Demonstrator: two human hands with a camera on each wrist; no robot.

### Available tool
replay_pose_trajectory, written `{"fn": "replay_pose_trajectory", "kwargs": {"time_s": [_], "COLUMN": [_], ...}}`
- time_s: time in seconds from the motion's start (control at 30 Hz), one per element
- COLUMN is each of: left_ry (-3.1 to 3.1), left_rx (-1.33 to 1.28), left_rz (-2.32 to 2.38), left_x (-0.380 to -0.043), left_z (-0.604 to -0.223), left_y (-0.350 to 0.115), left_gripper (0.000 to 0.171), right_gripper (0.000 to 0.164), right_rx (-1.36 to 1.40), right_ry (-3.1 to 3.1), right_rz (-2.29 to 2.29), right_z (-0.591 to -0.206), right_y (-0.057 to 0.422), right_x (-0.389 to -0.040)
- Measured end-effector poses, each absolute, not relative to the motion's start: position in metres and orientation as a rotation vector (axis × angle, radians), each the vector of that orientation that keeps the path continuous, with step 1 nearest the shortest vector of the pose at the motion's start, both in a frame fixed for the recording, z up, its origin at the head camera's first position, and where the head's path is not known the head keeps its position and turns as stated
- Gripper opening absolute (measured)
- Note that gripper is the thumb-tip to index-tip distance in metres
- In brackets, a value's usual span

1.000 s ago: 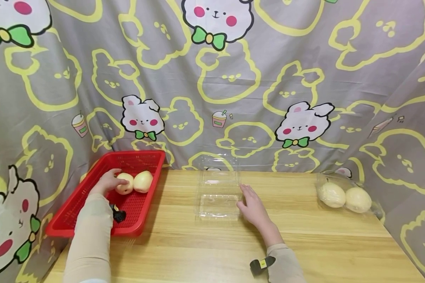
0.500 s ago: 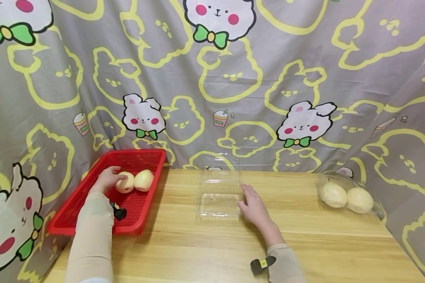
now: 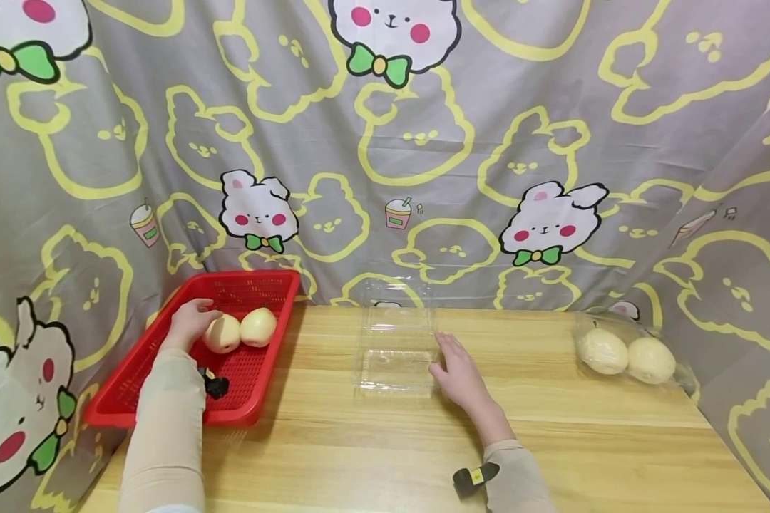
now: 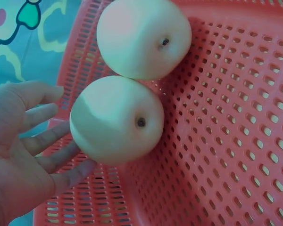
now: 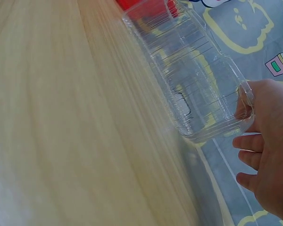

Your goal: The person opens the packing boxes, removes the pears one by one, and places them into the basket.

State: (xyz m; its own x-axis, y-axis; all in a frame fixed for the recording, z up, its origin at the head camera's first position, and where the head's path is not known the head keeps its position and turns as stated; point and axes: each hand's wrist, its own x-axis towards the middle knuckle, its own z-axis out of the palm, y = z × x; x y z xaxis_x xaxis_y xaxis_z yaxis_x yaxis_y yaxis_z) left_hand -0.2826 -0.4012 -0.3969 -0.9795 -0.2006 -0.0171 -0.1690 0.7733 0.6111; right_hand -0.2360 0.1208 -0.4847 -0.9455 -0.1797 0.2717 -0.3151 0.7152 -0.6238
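Observation:
In the head view two pale yellow pears sit side by side in a red plastic basket. My left hand is just left of the nearer pear, fingers spread and not wrapped round it. The left wrist view shows several fingertips at that pear's side; whether they touch is unclear. A clear plastic clamshell box stands with its lid raised mid-table. My right hand rests against its right side, thumb at the rim. In the right wrist view the other fingers hang relaxed below the box.
Two more pale round fruits in a clear package lie at the table's right side. A patterned curtain closes off the back and sides. Black straps circle both wrists.
My left hand has drawn slightly back from the nearer pear, its fingers no longer over the top. That pear has shifted a little left. The right hand and the box stay put.

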Motion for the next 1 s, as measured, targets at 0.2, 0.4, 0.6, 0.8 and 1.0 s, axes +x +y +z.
{"fn": "replay_pose_trajectory", "kwargs": {"time_s": [0.2, 0.4, 0.6, 0.8, 1.0], "left_ry": [-2.853, -2.869, -2.885, -2.888, -2.882], "left_rx": [0.36, 0.365, 0.375, 0.37, 0.38], "left_rz": [-1.028, -1.046, -1.042, -1.031, -1.063], "left_x": [-0.2807, -0.2801, -0.2801, -0.2795, -0.2776], "left_z": [-0.3944, -0.3925, -0.3924, -0.391, -0.3899], "left_y": [-0.3995, -0.3986, -0.398, -0.3969, -0.3953], "left_gripper": [0.058, 0.057, 0.056, 0.056, 0.056], "right_gripper": [0.066, 0.065, 0.065, 0.065, 0.065], "right_rx": [0.399, 0.405, 0.395, 0.397, 0.406], "right_ry": [-2.728, -2.711, -2.724, -2.729, -2.727], "right_rz": [1.045, 1.023, 1.017, 1.012, 1.022], "right_z": [-0.4838, -0.4851, -0.4852, -0.4853, -0.4857], "right_y": [0.1207, 0.1202, 0.1201, 0.1202, 0.1204], "right_x": [-0.2357, -0.2363, -0.2368, -0.2372, -0.2368]}}
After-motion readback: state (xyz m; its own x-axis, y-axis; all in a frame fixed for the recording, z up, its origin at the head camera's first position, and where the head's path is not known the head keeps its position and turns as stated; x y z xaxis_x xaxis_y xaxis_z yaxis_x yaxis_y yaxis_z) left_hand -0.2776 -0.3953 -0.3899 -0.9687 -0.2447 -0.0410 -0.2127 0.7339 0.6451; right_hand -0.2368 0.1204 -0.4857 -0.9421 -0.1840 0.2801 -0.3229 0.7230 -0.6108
